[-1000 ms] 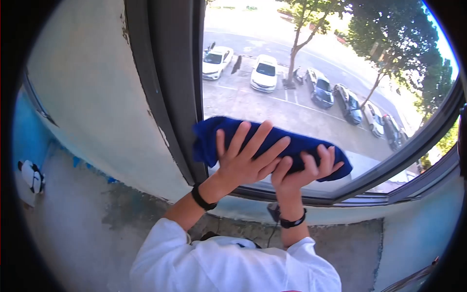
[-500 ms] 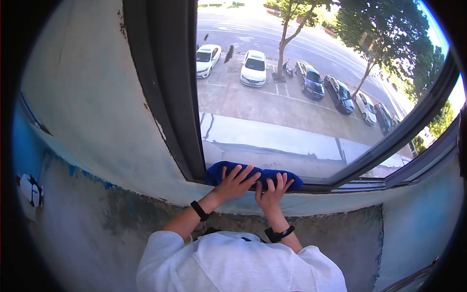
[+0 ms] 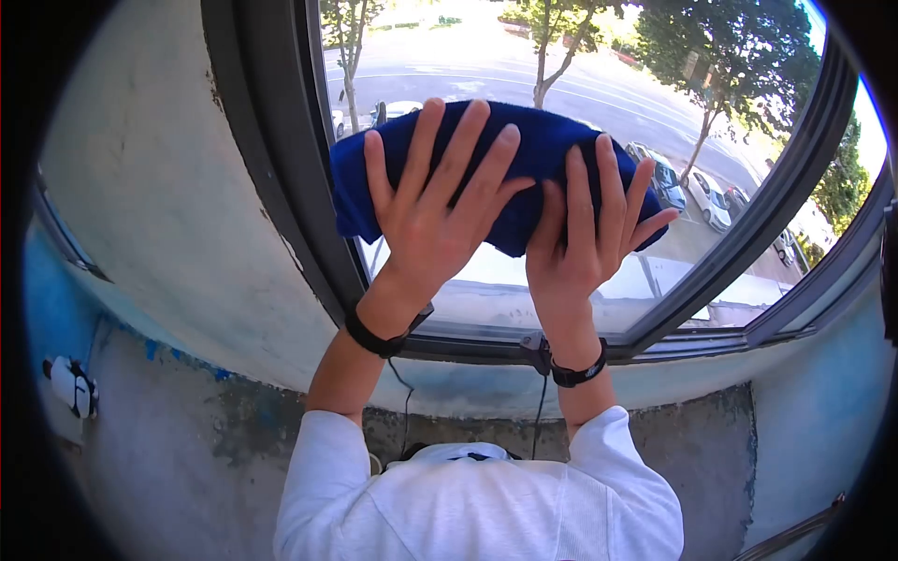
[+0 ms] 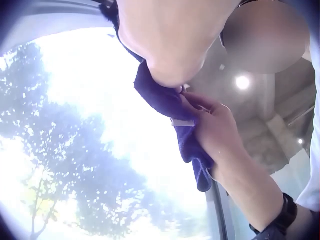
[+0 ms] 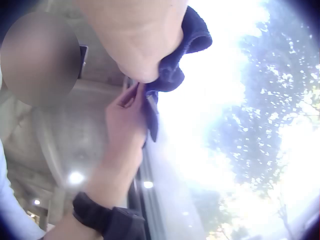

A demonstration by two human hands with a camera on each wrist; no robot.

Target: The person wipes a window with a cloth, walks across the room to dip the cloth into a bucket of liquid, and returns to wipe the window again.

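Note:
A folded dark blue cloth (image 3: 524, 150) lies flat against the upper part of the window pane (image 3: 486, 280). My left hand (image 3: 435, 201) presses on its left half with fingers spread and straight. Beside it, my right hand (image 3: 585, 229) presses the right half the same way. In the left wrist view the cloth (image 4: 160, 97) is squeezed between my left palm (image 4: 170, 40) and the glass, with the right hand (image 4: 220, 135) beyond. The right wrist view has the cloth (image 5: 192, 35) under my right palm (image 5: 135, 35) and the left hand (image 5: 125, 125) next to it.
A dark window frame (image 3: 271, 187) borders the pane on the left and along the bottom (image 3: 486, 351). Worn pale plaster wall (image 3: 150, 187) lies left and below. A white object (image 3: 70, 385) is fixed low on the left wall. Parked cars (image 3: 664, 182) show outside.
Both hands slid the cloth down from mid-pane to the bottom edge of the glass, then up to the upper part, where it is now. The fingers are more spread.

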